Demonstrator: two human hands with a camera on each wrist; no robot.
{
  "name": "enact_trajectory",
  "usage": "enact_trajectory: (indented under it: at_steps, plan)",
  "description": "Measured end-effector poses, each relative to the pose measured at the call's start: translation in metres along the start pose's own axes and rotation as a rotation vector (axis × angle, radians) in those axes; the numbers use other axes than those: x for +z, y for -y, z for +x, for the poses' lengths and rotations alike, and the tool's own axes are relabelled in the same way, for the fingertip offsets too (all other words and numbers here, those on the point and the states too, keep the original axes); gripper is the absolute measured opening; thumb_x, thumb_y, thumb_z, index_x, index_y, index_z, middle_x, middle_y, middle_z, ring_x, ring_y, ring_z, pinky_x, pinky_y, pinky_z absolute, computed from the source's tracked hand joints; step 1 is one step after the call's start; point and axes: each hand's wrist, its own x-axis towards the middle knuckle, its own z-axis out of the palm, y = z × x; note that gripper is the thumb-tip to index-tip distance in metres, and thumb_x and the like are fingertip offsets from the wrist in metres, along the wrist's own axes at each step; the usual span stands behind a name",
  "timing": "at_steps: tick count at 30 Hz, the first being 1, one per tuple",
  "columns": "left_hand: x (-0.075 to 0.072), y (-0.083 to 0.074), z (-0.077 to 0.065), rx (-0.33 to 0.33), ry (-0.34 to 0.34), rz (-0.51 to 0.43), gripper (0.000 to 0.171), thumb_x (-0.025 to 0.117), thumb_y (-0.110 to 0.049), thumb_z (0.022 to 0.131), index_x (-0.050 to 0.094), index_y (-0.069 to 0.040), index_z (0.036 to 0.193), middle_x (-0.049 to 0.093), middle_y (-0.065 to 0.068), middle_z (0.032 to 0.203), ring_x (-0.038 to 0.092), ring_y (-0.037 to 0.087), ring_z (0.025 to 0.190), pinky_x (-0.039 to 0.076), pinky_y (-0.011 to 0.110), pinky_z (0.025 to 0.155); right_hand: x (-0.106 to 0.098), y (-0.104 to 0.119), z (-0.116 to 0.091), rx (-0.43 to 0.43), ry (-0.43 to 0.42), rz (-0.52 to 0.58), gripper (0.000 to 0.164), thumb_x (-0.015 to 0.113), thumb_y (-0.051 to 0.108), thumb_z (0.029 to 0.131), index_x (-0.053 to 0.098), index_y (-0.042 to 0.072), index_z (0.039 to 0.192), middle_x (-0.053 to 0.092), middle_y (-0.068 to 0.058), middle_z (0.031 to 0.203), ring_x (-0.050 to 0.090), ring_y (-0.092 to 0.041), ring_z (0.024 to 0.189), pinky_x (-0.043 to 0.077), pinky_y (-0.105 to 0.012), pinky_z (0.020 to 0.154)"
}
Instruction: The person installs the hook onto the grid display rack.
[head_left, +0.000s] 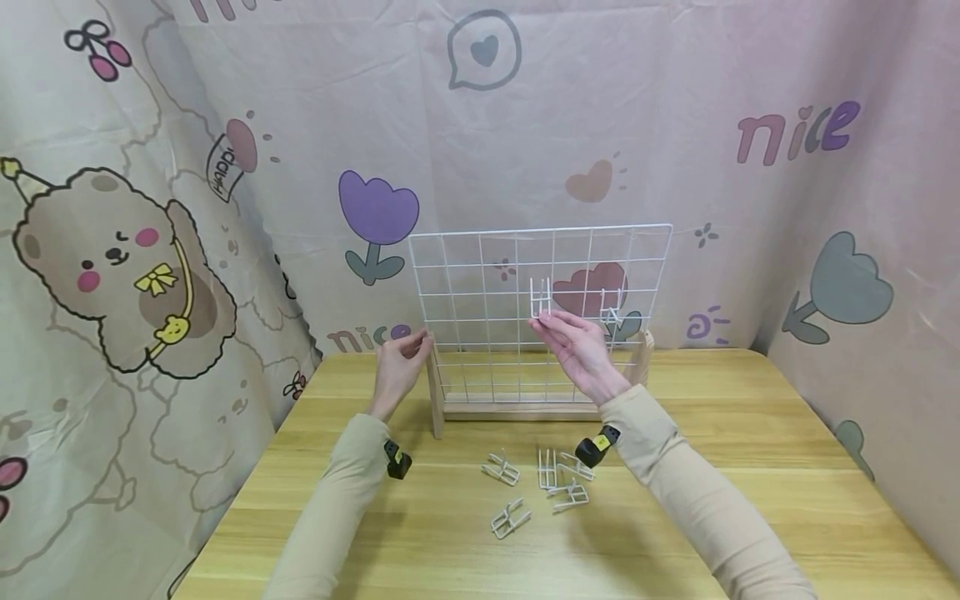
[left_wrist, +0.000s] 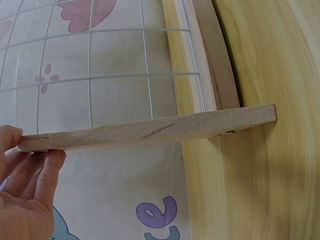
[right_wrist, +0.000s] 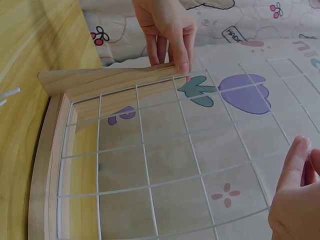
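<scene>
A white wire grid panel (head_left: 498,304) stands upright in a wooden base. Thumb and fingers of my left hand (head_left: 397,371) pinch the top of the base's left wooden post (left_wrist: 145,129). In front of the grid, right of its middle, my right hand (head_left: 579,350) pinches the lower end of a white wire hook (head_left: 540,302), prongs pointing up. That hook lies outside the right wrist view, where only the fingers (right_wrist: 295,165) show. Farther right, another white wire hook (head_left: 611,312) hangs on the grid.
Several loose white wire hooks lie on the wooden table (head_left: 435,533) before the base, among them a hook (head_left: 510,518) nearest me. The base's bottom rail (head_left: 525,411) runs between the posts. A printed curtain (head_left: 480,125) hangs behind and at both sides.
</scene>
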Motion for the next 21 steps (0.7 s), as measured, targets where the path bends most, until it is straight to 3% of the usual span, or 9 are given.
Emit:
enact_trajectory:
  at_steps: [21]
  plan:
    - [0.0001, 0.0010, 0.0000, -0.015, 0.001, -0.013, 0.039, 0.068, -0.023, 0.097, 0.067, -0.001, 0.128, 0.070, 0.019, 0.125, 0.072, 0.033, 0.109, 0.060, 0.042, 0.092, -0.0069, 0.0000, 0.0014, 0.028, -0.011, -0.026, 0.024, 0.054, -0.009, 0.098, 0.073, 0.003, 0.090, 0.078, -0.013, 0.091, 0.078, -0.019, 0.088, 0.061, -0.024, 0.090]
